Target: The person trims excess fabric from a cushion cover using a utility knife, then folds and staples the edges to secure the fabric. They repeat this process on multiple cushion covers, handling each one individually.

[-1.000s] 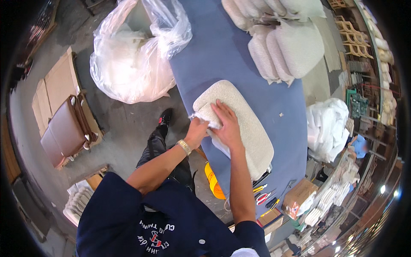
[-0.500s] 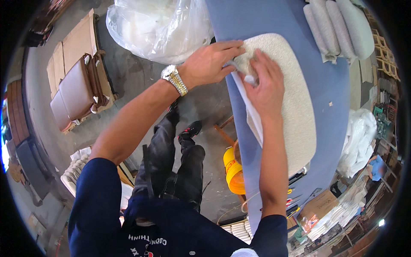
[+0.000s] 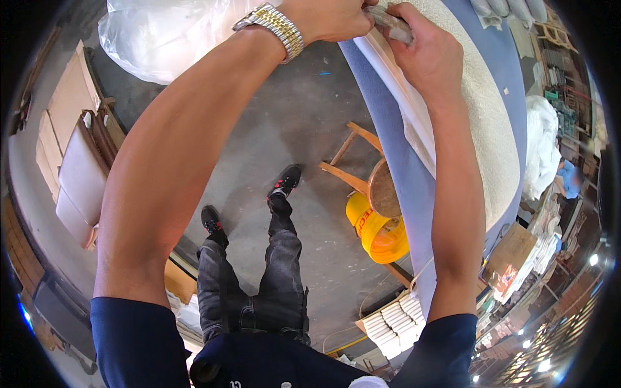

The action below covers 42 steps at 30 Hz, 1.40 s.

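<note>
A cream, textured, rounded cushion cover (image 3: 497, 129) lies on the blue-covered table (image 3: 411, 200). Along its near edge runs a white inner layer (image 3: 402, 97). At the cover's far corner, by the top of the view, my left hand (image 3: 333, 18) is closed, its fingertips pinching the edge of the fabric. My right hand (image 3: 432, 58) is closed just beside it, fingers curled round a greyish fold of the cover (image 3: 394, 27). What lies inside the fold cannot be made out. My left wrist carries a metal watch (image 3: 277, 27).
A wooden stool (image 3: 386, 187) and a yellow bucket (image 3: 375, 229) stand by the table's near side. Clear plastic wrapping (image 3: 162, 39) bulges at the upper left. Brown padded pieces (image 3: 84, 174) rest on cardboard at left. A person in blue (image 3: 569, 180) is far right.
My view has shifted, so hands and cover sit higher in it. My right hand, formerly laid on the cover with fingers extended, now curls round the fold. My left hand has closed tighter.
</note>
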Each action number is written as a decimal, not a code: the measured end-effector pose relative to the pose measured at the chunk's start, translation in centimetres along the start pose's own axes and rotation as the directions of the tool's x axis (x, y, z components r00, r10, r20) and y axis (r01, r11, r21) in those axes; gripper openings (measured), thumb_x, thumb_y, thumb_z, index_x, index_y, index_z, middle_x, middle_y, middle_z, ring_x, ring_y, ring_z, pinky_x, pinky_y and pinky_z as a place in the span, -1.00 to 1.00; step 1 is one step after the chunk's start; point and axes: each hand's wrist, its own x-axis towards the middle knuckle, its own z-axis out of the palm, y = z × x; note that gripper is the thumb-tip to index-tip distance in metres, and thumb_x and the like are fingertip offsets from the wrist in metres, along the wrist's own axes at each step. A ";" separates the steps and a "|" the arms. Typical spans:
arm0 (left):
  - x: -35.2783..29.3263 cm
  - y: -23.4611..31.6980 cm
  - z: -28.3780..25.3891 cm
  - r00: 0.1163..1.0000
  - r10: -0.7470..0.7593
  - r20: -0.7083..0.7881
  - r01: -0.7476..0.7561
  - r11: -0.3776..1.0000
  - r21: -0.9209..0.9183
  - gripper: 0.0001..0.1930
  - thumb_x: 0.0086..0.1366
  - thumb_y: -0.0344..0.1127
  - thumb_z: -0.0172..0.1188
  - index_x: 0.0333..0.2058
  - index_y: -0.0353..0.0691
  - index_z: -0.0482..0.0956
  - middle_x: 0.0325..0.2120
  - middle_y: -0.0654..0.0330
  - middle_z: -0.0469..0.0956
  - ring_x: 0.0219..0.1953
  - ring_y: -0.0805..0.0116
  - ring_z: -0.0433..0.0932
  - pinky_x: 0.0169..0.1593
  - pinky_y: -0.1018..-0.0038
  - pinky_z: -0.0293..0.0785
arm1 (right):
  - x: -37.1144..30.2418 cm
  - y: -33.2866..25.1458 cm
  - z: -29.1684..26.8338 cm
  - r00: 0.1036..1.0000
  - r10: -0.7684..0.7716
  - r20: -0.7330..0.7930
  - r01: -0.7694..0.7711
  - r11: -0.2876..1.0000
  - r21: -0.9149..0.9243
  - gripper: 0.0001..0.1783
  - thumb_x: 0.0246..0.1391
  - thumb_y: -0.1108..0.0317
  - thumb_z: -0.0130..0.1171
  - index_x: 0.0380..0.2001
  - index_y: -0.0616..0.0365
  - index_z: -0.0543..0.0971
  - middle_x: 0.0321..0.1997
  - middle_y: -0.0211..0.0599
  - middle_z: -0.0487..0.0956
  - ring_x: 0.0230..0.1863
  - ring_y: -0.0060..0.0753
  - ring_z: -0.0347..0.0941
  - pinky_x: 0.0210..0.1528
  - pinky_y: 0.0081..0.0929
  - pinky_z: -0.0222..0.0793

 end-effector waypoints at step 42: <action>2.1 -1.0 0.2 0.979 0.080 0.186 -0.123 0.965 0.233 -0.65 0.17 -0.14 0.39 -0.15 -0.25 0.73 -0.32 -0.08 0.72 -0.27 -0.10 0.71 -0.11 0.16 0.63 | 0.2 0.2 2.3 0.987 -0.040 -0.157 0.022 0.993 -0.119 -0.89 0.08 0.31 0.25 -0.28 -0.08 0.61 -0.26 -0.50 0.71 -0.10 -0.12 0.68 -0.10 -0.13 0.63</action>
